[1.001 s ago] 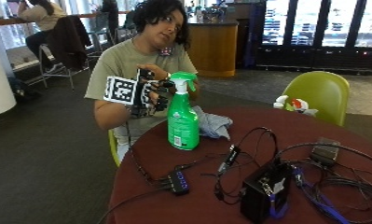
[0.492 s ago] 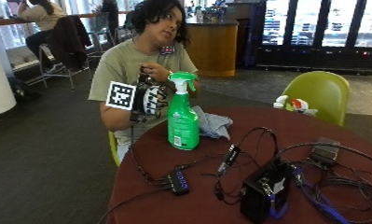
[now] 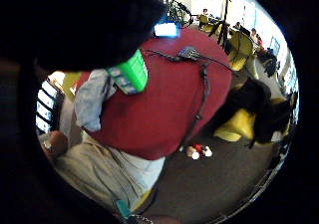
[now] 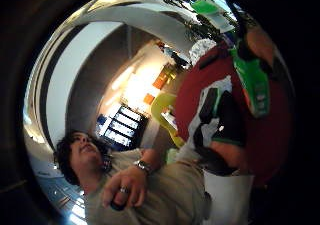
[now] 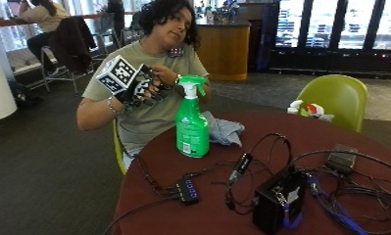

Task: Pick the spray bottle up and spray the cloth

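Note:
A green spray bottle with a white trigger head stands upright on the round red table, near the edge by the person. Just behind it lies a crumpled grey-blue cloth. My gloved right hand is raised in front of the chest, left of the bottle's head and apart from it, with fingers loosely extended and holding nothing. The person's bare left hand touches the glove. The little finger side palm view shows the bottle and cloth on the table below the hand.
Black cables, a small hub and a black box cover the near and right parts of the table. A yellow-green chair stands at the far side with a small object by it.
My gloved hand has drawn slightly up and away from the bottle's head, and the bare hand now sits on the glove. Bottle and cloth have not moved.

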Motion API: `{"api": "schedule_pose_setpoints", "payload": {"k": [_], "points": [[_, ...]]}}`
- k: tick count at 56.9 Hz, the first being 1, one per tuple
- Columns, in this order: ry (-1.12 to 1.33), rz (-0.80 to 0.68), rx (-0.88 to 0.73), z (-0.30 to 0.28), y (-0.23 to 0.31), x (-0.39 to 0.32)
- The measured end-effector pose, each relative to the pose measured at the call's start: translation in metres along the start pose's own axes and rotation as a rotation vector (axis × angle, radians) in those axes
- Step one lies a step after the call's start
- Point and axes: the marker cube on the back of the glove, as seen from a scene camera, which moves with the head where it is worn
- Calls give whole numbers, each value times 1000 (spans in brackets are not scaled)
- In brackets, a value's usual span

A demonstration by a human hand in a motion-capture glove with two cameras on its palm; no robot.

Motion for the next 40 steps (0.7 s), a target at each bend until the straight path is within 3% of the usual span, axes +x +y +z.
{"api": "schedule_pose_setpoints", "payload": {"k": [23,40], "points": [[426,-123,-292,-40,65,-23],[465,-89,-321,-49,70,-18]]}}
